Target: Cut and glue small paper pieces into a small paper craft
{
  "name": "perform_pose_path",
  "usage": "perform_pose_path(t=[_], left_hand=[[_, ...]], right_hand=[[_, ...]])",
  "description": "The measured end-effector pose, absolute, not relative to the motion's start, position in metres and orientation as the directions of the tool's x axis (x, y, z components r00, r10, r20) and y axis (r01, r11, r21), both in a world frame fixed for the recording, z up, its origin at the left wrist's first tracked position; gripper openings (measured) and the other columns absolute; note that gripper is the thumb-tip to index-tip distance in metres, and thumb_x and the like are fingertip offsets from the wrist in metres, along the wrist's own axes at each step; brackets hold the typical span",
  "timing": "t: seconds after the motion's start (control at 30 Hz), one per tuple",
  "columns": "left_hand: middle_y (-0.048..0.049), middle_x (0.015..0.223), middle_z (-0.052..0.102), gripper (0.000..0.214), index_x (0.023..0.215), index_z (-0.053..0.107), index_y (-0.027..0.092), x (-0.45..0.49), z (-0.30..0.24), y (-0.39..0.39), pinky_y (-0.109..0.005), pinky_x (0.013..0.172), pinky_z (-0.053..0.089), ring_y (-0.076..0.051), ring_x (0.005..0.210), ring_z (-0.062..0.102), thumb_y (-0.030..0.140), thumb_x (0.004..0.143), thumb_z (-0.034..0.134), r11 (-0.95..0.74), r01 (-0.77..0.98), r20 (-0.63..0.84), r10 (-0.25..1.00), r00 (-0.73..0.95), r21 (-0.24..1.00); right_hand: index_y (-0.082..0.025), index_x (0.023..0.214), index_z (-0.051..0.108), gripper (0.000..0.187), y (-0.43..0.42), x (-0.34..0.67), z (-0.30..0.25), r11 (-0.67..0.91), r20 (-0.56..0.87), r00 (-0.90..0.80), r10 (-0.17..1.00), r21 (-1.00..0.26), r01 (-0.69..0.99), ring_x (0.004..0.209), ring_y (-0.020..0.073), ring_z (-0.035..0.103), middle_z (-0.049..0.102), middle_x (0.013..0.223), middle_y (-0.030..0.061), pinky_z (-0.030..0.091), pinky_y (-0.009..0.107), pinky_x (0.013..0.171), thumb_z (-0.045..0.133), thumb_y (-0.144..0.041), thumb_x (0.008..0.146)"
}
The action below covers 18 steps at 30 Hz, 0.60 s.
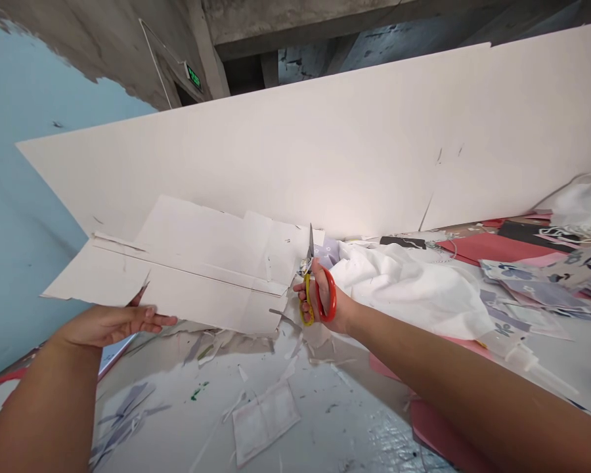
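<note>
My right hand (325, 303) grips a pair of scissors (313, 284) with one red and one yellow handle loop, blades pointing up and away. The blades sit at the right edge of a large folded white sheet of card (197, 269). My left hand (113, 323) holds that sheet from underneath at its lower left edge and keeps it lifted above the table. The sheet has creases, small notches and a torn lower right corner.
A tall white board (354, 144) stands along the back of the table. A crumpled white cloth (414, 282) lies right of the scissors. Patterned fabric pieces (542, 276), red sheets (487, 248) and paper scraps (263, 420) cover the paint-spotted tabletop.
</note>
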State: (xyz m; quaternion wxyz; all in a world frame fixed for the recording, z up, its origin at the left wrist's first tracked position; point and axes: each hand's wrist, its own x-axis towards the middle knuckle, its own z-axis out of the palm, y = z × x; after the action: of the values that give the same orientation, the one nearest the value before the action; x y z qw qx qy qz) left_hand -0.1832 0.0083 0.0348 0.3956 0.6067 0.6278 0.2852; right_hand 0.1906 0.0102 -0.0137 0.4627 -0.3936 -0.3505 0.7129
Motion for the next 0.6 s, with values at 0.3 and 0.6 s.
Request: perform_pose_path(t=[0.3,0.6], left_hand=[[-0.0069,0.08,0.072,0.03,0.064,0.073,0.021,-0.1927,0.0273,0.0172,-0.036,0.079,0.052,-0.033,0.093,0.062,0.043,0.044,0.078,0.213,0.381,-0.288,0.946,0.152,0.9],[-0.0092,0.077,0.072,0.034,0.06,0.073,0.018,-0.1882,0.0271,0.0165,-0.034,0.079,0.053,-0.033,0.094,0.061,0.048,0.043,0.078,0.232,0.414,-0.323,0.932,0.164,0.88]], right_hand=[[-0.019,0.069,0.044,0.059,0.0144,0.19,-0.0168,-0.306,-0.212,-0.254,0.944,-0.851,-0.426,0.041,0.0077,0.031,0.038,0.056,-0.0043,0.03,0.021,0.037,0.037,-0.078,0.065],[-0.019,0.062,0.043,0.062,0.0184,0.1888,-0.02,-0.344,-0.222,-0.299,0.928,-0.819,-0.459,0.038,0.0079,0.03,0.034,0.049,-0.0056,0.032,0.022,0.038,0.027,-0.08,0.066]])
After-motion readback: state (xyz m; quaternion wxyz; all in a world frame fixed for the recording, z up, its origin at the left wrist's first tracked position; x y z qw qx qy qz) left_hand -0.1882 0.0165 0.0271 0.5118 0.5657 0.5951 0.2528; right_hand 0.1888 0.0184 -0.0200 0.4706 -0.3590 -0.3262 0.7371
